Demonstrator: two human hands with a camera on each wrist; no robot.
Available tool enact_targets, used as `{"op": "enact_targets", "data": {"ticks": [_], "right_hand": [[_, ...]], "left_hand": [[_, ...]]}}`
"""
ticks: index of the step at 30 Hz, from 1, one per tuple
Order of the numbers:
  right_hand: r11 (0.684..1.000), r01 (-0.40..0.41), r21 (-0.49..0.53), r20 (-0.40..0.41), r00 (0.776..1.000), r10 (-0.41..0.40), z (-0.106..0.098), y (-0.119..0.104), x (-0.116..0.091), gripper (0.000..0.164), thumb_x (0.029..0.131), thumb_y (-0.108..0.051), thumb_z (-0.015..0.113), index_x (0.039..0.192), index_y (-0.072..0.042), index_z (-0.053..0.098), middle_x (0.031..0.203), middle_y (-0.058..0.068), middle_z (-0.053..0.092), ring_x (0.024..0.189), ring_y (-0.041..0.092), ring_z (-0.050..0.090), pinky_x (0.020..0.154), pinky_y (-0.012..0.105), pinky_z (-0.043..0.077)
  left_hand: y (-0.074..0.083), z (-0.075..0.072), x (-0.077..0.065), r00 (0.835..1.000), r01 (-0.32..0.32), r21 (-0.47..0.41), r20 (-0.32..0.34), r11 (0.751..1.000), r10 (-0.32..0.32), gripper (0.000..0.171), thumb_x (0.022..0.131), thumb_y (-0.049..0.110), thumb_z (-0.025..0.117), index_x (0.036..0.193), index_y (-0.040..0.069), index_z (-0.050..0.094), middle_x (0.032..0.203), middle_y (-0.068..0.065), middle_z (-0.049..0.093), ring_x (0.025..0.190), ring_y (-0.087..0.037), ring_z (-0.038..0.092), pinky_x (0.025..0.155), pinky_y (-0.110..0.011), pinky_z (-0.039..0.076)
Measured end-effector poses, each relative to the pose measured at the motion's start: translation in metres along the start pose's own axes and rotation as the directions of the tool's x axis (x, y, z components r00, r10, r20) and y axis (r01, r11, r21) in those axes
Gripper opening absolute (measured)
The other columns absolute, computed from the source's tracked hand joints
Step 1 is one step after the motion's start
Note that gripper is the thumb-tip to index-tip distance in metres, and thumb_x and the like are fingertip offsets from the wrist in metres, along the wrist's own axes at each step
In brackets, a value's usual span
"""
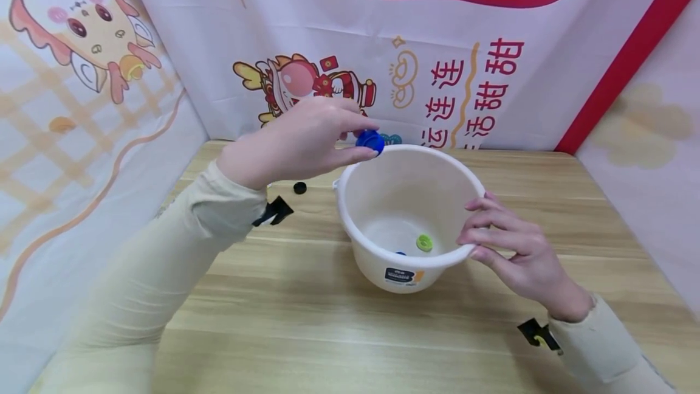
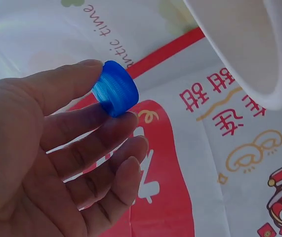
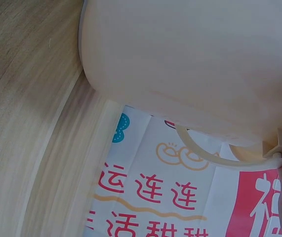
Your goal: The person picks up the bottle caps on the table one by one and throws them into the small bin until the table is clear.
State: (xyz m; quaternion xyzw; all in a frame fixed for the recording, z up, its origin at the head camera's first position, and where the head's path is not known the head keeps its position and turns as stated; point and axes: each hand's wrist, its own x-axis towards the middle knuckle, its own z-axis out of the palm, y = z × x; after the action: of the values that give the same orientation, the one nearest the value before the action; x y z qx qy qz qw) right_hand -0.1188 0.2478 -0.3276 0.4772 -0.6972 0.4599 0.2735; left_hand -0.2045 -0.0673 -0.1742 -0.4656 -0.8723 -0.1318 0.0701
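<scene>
Between thumb and fingers, my left hand (image 1: 308, 138) pinches a blue bottle cap (image 1: 370, 142) just above the far left rim of a cream bucket (image 1: 350, 224). Ridged sides show on the same cap (image 2: 115, 89) in the left wrist view. My right hand (image 1: 516, 251) grips the bucket's right rim, thumb outside and fingers over the edge. Inside, a green cap (image 1: 424, 242) lies on the bottom, and a bit of a blue piece (image 1: 401, 253) peeks over the near rim, mostly hidden. In the right wrist view the bucket's handle (image 3: 215, 157) hangs at its side.
A black cap (image 1: 299, 188) lies on the wooden table (image 1: 339, 339) left of the bucket, close by my left wrist. A printed cloth (image 1: 339, 23) hangs behind the table, and patterned sheets (image 1: 82, 138) stand along both sides.
</scene>
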Motion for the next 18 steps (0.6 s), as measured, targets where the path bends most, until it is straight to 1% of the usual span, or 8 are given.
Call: {"op": "enact_targets", "data": {"ticks": [4, 12, 18], "right_hand": [[1.0, -0.003, -0.001, 0.003, 1.0, 0.003, 0.0, 0.0, 0.0, 0.024, 0.092, -0.016, 0.071, 0.096, 0.007, 0.074, 0.094, 0.014, 0.069, 0.116, 0.029, 0.055, 0.116, 0.05, 0.023], [1.0, -0.012, -0.018, 0.008, 1.0, 0.012, -0.001, 0.0, 0.0, 0.025, 0.092, -0.018, 0.071, 0.097, 0.006, 0.074, 0.094, 0.014, 0.069, 0.116, 0.029, 0.055, 0.116, 0.05, 0.023], [1.0, -0.015, -0.024, 0.01, 1.0, 0.015, -0.001, 0.0, 0.0, 0.023, 0.093, -0.017, 0.07, 0.097, 0.005, 0.075, 0.094, 0.014, 0.069, 0.117, 0.029, 0.055, 0.116, 0.05, 0.023]], "left_hand": [[0.005, 0.004, 0.01, 0.999, -0.008, -0.023, 0.036, 1.0, 0.009, 0.045, 0.092, 0.03, 0.072, 0.13, 0.007, 0.065, 0.123, -0.007, 0.065, 0.106, -0.018, 0.061, 0.089, -0.032, 0.051], [0.011, 0.009, 0.022, 0.996, -0.002, -0.003, 0.086, 1.0, 0.002, 0.042, 0.092, 0.032, 0.071, 0.129, 0.011, 0.067, 0.117, -0.004, 0.066, 0.102, -0.015, 0.06, 0.089, -0.03, 0.051], [0.011, 0.012, 0.027, 0.993, -0.039, 0.02, 0.114, 0.999, 0.036, 0.04, 0.095, 0.031, 0.069, 0.128, 0.008, 0.067, 0.117, -0.007, 0.066, 0.105, -0.019, 0.06, 0.093, -0.033, 0.048]]}}
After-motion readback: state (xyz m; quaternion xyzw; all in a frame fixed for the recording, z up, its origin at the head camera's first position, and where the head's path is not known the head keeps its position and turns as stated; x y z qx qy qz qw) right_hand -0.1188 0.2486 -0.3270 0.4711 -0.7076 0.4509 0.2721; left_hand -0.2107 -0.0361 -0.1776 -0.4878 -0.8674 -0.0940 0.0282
